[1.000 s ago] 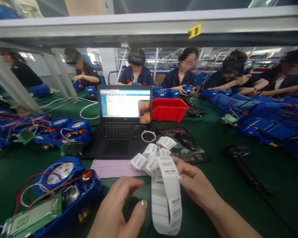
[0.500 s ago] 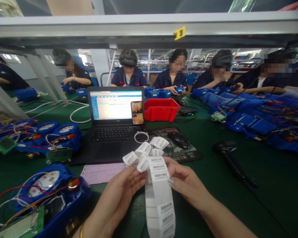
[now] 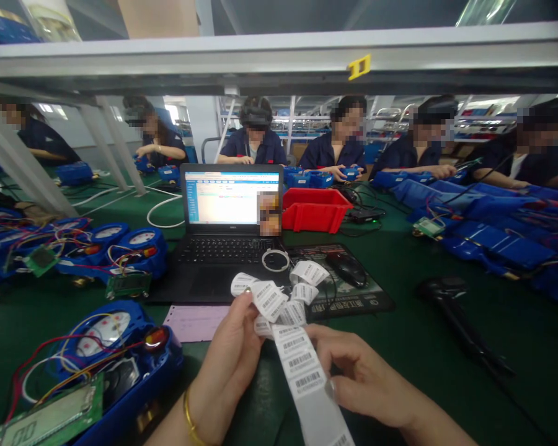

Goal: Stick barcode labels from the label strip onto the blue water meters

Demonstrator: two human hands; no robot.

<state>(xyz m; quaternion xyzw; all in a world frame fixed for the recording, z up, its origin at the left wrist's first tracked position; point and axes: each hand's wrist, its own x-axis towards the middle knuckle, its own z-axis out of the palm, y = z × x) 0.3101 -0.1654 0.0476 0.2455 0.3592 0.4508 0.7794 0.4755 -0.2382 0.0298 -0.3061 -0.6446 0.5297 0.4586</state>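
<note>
A long strip of white barcode labels [image 3: 302,365] runs between my hands, its far part curled in loops over the laptop's front corner and the mouse pad. My left hand [image 3: 235,347] grips the curled part, thumb on top. At the strip's right edge, my right hand [image 3: 358,375] pinches the flat stretch between thumb and fingers. The strip's near end passes out of the bottom of the view. Left of my hands lies an opened blue meter housing [image 3: 162,365] with coloured wires and a green circuit board [image 3: 60,412].
Beyond my hands stands an open laptop [image 3: 214,248], a pink paper [image 3: 195,323] by its front edge. A mouse [image 3: 346,268] rests on a mouse pad [image 3: 376,300]. A red bin [image 3: 316,210] is behind, a black barcode scanner [image 3: 465,325] at right. Several co-workers sit opposite.
The view has shifted, so things sit further right. The near loop of the label strip has straightened toward the lower right, and my right hand has moved down along it.
</note>
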